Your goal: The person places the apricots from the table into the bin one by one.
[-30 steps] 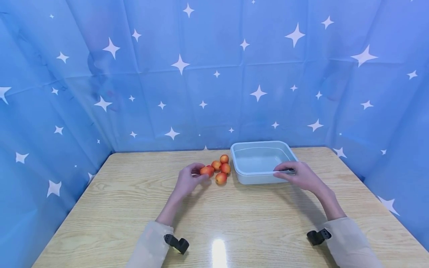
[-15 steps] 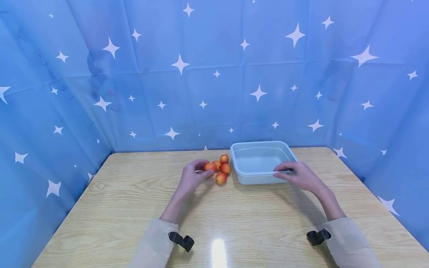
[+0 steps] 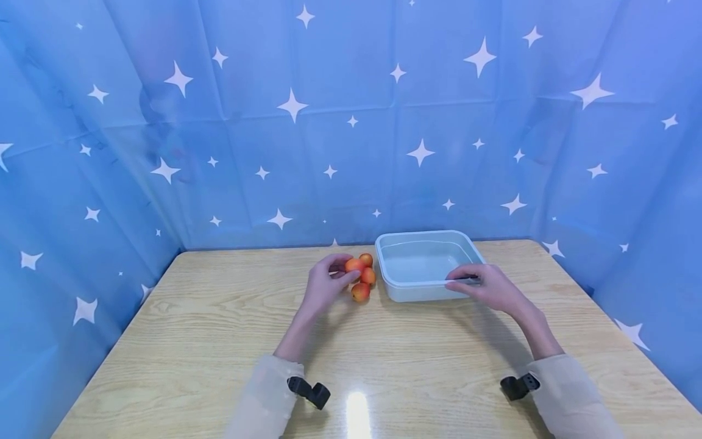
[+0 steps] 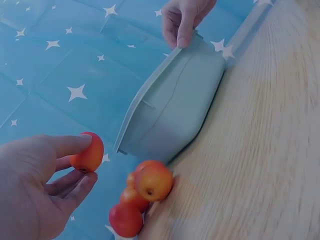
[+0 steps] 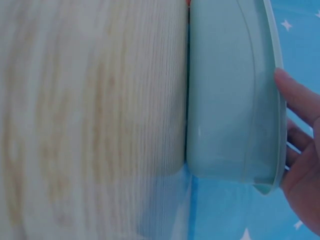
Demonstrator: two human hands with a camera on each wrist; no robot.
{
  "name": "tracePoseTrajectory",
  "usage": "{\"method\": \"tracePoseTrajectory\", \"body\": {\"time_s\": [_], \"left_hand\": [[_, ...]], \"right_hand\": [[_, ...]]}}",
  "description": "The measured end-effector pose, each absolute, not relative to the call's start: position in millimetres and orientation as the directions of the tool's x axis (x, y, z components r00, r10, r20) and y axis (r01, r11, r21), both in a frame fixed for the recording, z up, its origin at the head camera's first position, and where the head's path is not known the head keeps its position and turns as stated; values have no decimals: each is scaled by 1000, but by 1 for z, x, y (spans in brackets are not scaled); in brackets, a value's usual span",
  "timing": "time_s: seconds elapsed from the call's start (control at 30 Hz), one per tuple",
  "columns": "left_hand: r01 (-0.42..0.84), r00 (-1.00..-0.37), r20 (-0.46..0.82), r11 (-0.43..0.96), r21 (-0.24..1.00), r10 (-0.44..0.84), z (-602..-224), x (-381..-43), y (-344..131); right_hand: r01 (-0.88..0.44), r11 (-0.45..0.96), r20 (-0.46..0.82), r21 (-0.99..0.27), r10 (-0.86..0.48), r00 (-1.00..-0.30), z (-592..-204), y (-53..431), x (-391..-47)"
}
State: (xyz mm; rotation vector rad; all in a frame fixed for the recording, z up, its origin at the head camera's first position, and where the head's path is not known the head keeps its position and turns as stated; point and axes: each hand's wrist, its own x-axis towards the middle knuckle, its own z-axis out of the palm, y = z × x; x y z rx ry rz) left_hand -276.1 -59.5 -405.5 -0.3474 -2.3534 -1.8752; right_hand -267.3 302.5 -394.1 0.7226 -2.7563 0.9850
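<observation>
In the head view my left hand (image 3: 323,285) pinches a small red-orange fruit (image 3: 353,265) between thumb and fingertips. The left wrist view shows this fruit (image 4: 91,154) lifted off the wood, with the fingers round its side. More fruit of the same sort, orange to red, lies just beyond and below it, including one yellow-red fruit (image 3: 360,292) nearest to me. To the right stands a pale blue-green plastic basin (image 3: 411,294), its inside bare. My right hand (image 3: 496,290) grips the near right part of its rim, thumb outside; the other fingertips are partly hidden behind the rim.
The wooden table (image 3: 219,329) carries the fruit and the basin near its far edge. Behind it hangs a blue curtain (image 3: 329,140) with white stars, which also runs along both sides. A black wrist camera (image 3: 309,392) sits on the left sleeve.
My left hand has moved right and slightly away from me, carrying its fruit over the others and closer to the basin. The right hand and the basin have stayed put.
</observation>
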Motion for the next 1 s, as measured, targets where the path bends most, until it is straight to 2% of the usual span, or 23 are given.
{"method": "tracePoseTrajectory", "body": {"time_s": [1.0], "left_hand": [[357, -931, 346, 83, 931, 119, -396, -273, -3]], "right_hand": [[-484, 662, 280, -572, -397, -874, -397, 304, -269]]}}
